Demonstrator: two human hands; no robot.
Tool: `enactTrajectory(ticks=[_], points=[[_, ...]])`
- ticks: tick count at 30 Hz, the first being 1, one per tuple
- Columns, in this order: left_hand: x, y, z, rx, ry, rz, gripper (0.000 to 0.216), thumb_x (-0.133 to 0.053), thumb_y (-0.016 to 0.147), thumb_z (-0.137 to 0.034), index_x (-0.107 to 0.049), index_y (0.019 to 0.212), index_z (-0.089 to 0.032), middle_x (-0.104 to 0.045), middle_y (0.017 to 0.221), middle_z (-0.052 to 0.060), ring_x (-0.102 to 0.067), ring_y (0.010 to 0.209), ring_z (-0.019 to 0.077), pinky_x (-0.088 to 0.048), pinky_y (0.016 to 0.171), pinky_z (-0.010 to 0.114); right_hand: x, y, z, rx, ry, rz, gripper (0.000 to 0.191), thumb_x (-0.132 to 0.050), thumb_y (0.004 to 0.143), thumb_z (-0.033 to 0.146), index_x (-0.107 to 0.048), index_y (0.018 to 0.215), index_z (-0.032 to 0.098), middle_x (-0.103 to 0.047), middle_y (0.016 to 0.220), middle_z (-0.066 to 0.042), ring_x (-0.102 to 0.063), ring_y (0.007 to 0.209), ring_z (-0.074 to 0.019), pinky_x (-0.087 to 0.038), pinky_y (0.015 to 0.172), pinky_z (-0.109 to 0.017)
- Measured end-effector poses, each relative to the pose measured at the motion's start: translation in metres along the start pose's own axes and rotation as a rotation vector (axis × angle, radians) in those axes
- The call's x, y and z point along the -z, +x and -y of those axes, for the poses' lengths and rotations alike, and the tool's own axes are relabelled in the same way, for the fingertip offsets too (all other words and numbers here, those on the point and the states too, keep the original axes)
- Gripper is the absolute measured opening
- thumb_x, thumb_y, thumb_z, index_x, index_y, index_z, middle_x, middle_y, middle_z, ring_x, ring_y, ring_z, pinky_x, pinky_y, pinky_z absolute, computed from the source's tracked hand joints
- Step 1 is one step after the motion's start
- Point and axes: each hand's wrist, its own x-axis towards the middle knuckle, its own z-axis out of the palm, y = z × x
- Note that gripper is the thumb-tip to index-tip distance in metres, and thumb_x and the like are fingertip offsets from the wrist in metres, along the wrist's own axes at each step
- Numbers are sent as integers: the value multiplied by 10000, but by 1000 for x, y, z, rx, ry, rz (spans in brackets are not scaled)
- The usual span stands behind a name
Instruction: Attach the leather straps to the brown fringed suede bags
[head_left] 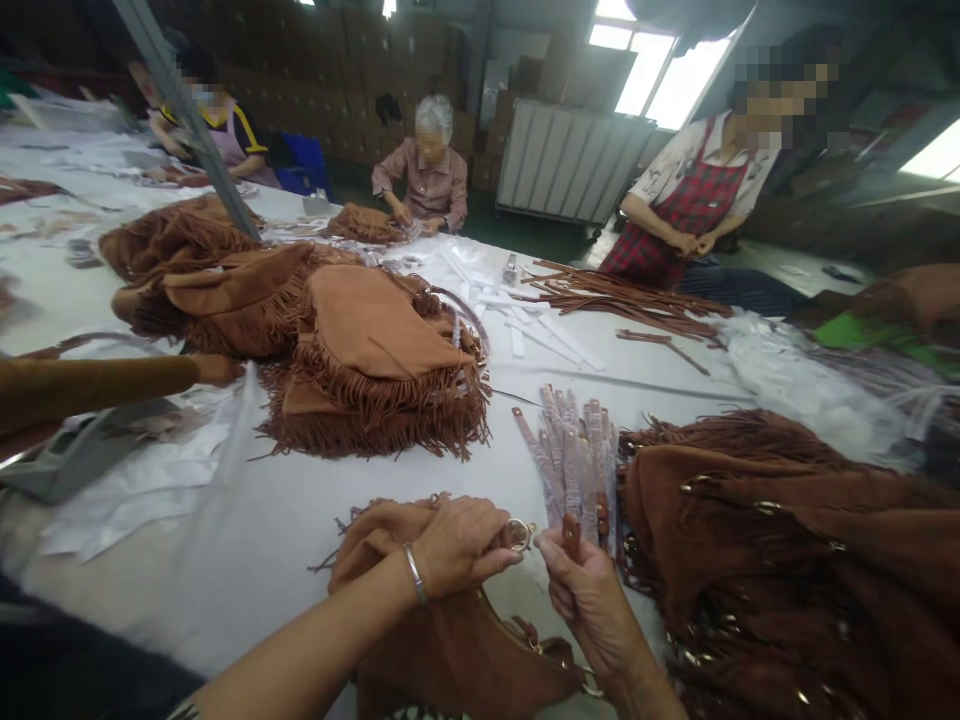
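A brown suede bag (pixel 450 655) with fringe lies in front of me, below both hands. Over its upper part, my left hand (pixel 461 545) is closed on a gold metal ring (pixel 519 535), pinched between thumb and fingers. Just to the right, my right hand (pixel 589 595) grips a brown leather strap (pixel 571 530), whose end sticks up past the thumb. A small gap separates ring and strap end. Behind the right hand lies a bunch of plastic-wrapped straps (pixel 559 440). More gold hardware shows on the bag below my right hand.
Fringed bags (pixel 390 320) are piled ahead on the white table (pixel 300 530). Another heap of brown bags (pixel 757 540) stands at my right. Loose brown strips (pixel 615 295) and clear plastic (pixel 795 370) lie farther back. Several people work around the table; one sleeved arm (pixel 105 385) reaches in from the left.
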Motion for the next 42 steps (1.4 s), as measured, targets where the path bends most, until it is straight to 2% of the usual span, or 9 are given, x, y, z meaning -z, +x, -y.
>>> enactTrajectory(ticks=[5,11,16,20,24,28,34,39,42], points=[[11,-9,-14,-73,23,77,296,-428,867,-485,-506,874,-200,-564,806,6,-511,741,166,-352,658,284,-12,-15,-6,34,-18,1,398,-695,674,486,-529,763,136,-348,487,97,-221,371,-1,-139,348,-144],[20,-16,-21,-144,10,192,316,-439,858,-505,-512,870,-198,-576,816,7,-532,734,166,-368,652,275,-13,-24,-3,-47,-151,98,416,-699,647,510,-500,683,147,-373,450,91,-225,350,-3,-117,350,-156],[21,-20,-23,-89,-100,156,266,-494,843,-456,-502,942,-210,-591,839,-4,-548,758,166,-376,661,271,-19,-33,-11,5,-3,72,387,-647,713,507,-482,700,156,-385,480,88,-264,362,-11,-153,352,-152],[17,-26,-25,-149,-152,111,301,-553,802,-440,-496,979,-203,-591,841,0,-540,760,172,-375,670,281,-18,-34,-8,-173,24,166,400,-648,713,492,-437,628,163,-295,433,110,-185,344,-7,-105,340,-156],[11,-31,-29,-192,-141,-39,273,-458,860,-434,-522,890,-170,-570,810,36,-512,761,176,-369,700,307,-16,-32,9,-264,-47,221,396,-674,685,473,-436,619,164,-287,428,116,-164,334,-4,-71,340,-164],[11,-31,-30,-218,-74,-112,262,-424,881,-405,-520,891,-161,-562,806,49,-499,757,183,-364,697,324,-7,-33,19,-126,-229,184,432,-589,718,578,-493,696,157,-350,443,97,-178,340,-18,-74,351,-188],[5,-29,-29,-184,72,-67,265,-415,877,-401,-495,949,-159,-534,829,56,-492,769,203,-389,679,341,19,-47,11,122,-456,216,510,-548,697,656,-548,711,145,-343,499,62,-272,466,-74,-177,437,-219],[-1,-20,-30,-196,126,52,288,-384,886,-383,-432,1046,-148,-533,886,77,-496,805,223,-408,708,369,25,-51,-8,141,-594,275,545,-591,619,691,-511,616,152,-367,560,35,-304,541,-100,-208,487,-230],[2,-15,-30,-214,124,129,270,-375,892,-374,-409,1053,-160,-537,886,67,-499,789,216,-408,684,349,23,-50,-11,152,-612,329,613,-450,671,757,-525,615,152,-355,532,33,-304,515,-102,-203,477,-233]])
